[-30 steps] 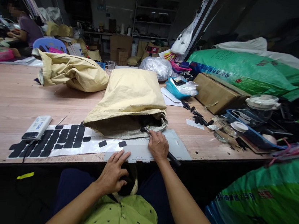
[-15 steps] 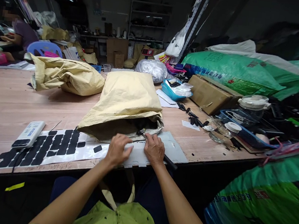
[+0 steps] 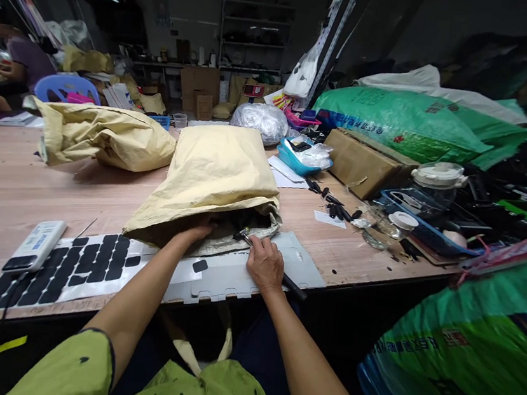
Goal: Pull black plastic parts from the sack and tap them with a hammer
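Observation:
A yellowish sack (image 3: 225, 154) lies on the table with its mouth open toward me. My left hand (image 3: 197, 233) reaches into that mouth; its fingers are inside and hidden. At the sack's right lip, my right hand (image 3: 265, 263) is closed round a black rod (image 3: 295, 287) with a metal part near its far end. The rod's far tip lies at the sack's opening, its near end past my wrist. Beneath both hands is a grey flat board (image 3: 305, 267), with a single black rounded pad (image 3: 200, 266) near its left part.
To the left lie a sheet of black pads (image 3: 86, 265) and a white corded device (image 3: 36, 246). A second sack (image 3: 108, 133) sits behind them. Black pieces (image 3: 336, 211), a lidded jar (image 3: 435, 183) and a cardboard box (image 3: 368, 165) stand right. A person (image 3: 25, 59) sits far left.
My left hand has moved forward from in front of the sack into its mouth. My right hand keeps hold of the black rod. The view has shifted slightly.

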Available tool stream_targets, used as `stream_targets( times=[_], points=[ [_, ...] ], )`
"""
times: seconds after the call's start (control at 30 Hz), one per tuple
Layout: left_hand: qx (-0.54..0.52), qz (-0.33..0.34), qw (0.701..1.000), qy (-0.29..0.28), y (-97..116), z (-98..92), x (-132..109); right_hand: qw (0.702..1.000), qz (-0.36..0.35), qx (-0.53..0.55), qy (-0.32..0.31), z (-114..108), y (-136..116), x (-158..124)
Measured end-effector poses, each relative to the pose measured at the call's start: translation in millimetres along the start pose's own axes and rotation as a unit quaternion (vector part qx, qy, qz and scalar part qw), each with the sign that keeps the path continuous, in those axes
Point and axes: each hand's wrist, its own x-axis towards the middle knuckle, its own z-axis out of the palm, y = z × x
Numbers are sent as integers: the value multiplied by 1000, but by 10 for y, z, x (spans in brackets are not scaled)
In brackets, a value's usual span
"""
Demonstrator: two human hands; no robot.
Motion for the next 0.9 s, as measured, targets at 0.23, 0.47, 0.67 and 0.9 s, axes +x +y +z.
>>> stream_targets(
  times=[0.23,0.47,0.67,0.9],
  points=[
    [8,74,994,-84,-207,-104,-807,1000,4,-7,2,17,-11,-9],
    [17,64,996,-52,-296,56,-961,1000,11,16,-14,-19,19,6],
    [-1,28,998,-49,-297,57,-934,977,12,213,26,-82,-115,-171],
    [-26,-22,998,-57,-265,70,-927,936,-29,349,-30,-180,-490,-475]
  ],
)
